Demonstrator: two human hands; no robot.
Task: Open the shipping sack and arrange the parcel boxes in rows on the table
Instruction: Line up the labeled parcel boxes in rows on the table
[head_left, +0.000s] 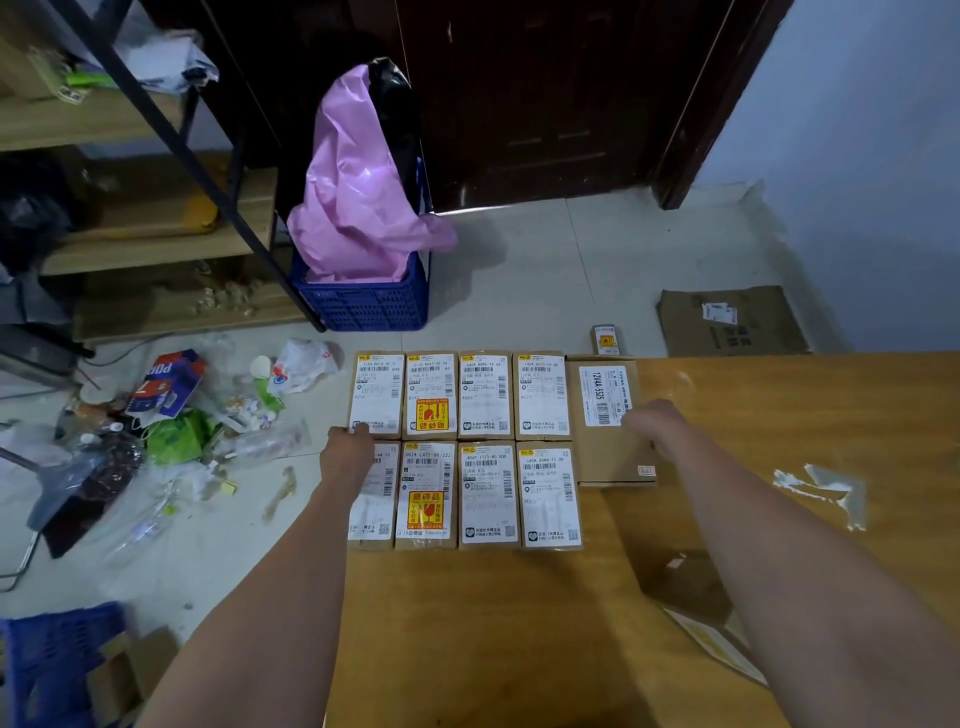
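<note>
Parcel boxes, brown cardboard, white shipping labels face up, lying flat at far left corner of desk (779, 405).
Far row (460, 393): four small boxes side by side, edges touching; second from left carries yellow-red fragile sticker.
Near row (462, 496): four matching boxes directly behind, touching far row; second from left also has fragile sticker.
Larger box (610, 421): right of both rows, label turned sideways.

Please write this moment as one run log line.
small labelled cardboard parcel boxes: two rows | left hand: on left boxes | right hand: on wider box
</note>
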